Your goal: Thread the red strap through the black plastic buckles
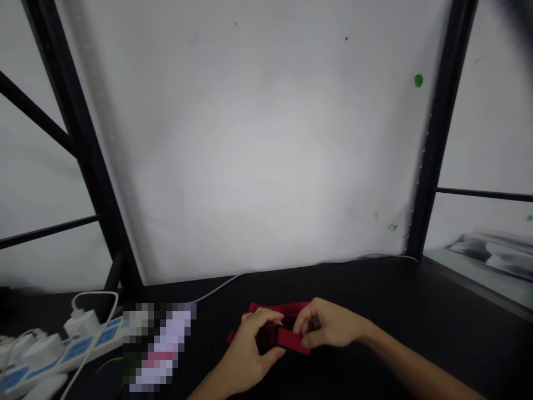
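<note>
Red strap [293, 340], with a dark band [276, 335] across it, lies bunched at six o'clock in the view, low on the black tabletop [358, 283] and between the two hands. Its far stretch runs behind the fingers, toward twelve from the banded part. The left hand [245, 355], just past six, is half open in a C, its fingers above the banded part and its thumb along the lower edge; the picture is dim and soft there, so I cannot tell whether it grips or only steadies the strap. The right hand [333, 328], at five, is nearly closed, fingers curled, with thumb and fingertips pinching the strap's flat end. At eight sits a white power strip [79, 350] with blue sockets and a white adapter [81, 324] plugged in. Between seven and eight, a pixelated patch [164, 347] hides its contents. A pale cable [216, 290] trails near seven, before the white panel [266, 166] that fills twelve.
</note>
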